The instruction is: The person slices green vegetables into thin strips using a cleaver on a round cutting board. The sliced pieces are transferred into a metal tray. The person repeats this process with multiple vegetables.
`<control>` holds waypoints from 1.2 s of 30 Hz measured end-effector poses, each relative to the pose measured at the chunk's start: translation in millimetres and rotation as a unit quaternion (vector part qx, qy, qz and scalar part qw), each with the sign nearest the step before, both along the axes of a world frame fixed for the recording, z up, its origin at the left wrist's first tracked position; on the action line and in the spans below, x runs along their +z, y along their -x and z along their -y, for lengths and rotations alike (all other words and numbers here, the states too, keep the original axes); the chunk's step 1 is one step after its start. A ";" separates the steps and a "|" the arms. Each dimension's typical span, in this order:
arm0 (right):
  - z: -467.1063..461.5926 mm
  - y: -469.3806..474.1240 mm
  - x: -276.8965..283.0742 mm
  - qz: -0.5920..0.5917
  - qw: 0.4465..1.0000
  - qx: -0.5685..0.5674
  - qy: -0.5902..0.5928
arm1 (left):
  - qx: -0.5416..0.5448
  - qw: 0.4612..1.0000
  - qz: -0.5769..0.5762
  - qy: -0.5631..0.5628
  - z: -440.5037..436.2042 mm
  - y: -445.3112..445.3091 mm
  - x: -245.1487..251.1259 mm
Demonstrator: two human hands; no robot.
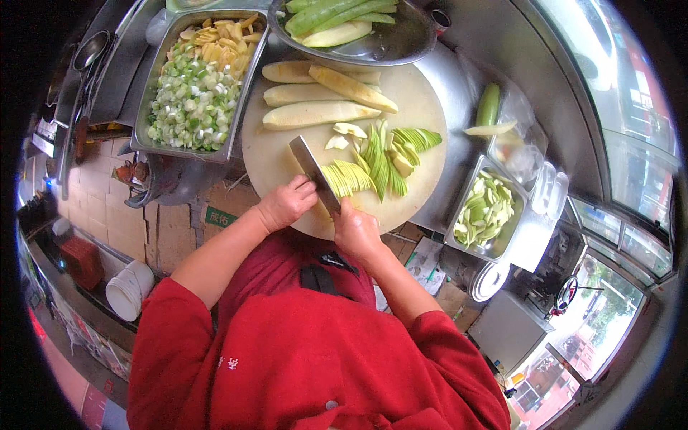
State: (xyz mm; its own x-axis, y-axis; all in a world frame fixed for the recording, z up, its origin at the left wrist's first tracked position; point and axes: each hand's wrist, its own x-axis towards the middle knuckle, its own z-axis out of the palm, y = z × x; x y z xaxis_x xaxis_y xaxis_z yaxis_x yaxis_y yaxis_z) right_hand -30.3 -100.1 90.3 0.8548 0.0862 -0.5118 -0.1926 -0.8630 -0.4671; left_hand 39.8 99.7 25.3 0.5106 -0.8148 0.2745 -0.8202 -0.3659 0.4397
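Note:
My right hand (357,228) grips the handle of a cleaver (313,169) over a round, pale cutting board (424,107). The blade slants up and left, with thin green squash slices (348,177) close along its right side. Against the blade's left face rest the bent fingers of my left hand (290,201); whether they hold anything underneath is hidden. More fanned slices (379,164) lie to the right, beside a few pale offcuts (346,131). Several halved squashes (320,114), cut face up or peeled-looking, lie across the board's far side.
A metal bowl (414,40) of green squash pieces (333,19) stands beyond the board. On the left, a steel tray (236,129) holds chopped scallions (193,102) and sliced ginger (226,40). At right are a tray (500,252) of sliced squash (484,209), a whole squash (488,105) and plastic bags (518,113).

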 end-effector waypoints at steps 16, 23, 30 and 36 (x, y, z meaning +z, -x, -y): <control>-9.2 -9.6 -6.6 -0.009 1.000 -0.019 0.005 | 0.016 1.000 -0.017 0.020 0.7 -3.0 -3.2; 8.3 4.0 21.3 0.003 1.000 -0.008 -0.009 | 0.033 0.999 -0.027 0.029 3.1 0.5 -6.7; -7.7 -6.5 -6.7 0.007 1.000 -0.014 -0.005 | 0.053 0.997 -0.043 0.040 2.5 0.0 -3.8; 6.5 2.9 14.8 0.009 1.000 -0.019 -0.020 | 0.057 0.996 -0.045 0.046 3.3 0.0 0.5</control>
State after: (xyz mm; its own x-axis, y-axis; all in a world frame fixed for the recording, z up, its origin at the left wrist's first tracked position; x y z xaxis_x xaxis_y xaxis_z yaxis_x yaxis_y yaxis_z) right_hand -33.1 -106.7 105.2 0.8666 0.0733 -0.4936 -0.2171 -0.8353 -0.5051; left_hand 39.8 96.4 25.8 0.6244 -0.7236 0.2942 -0.7314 -0.4093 0.5455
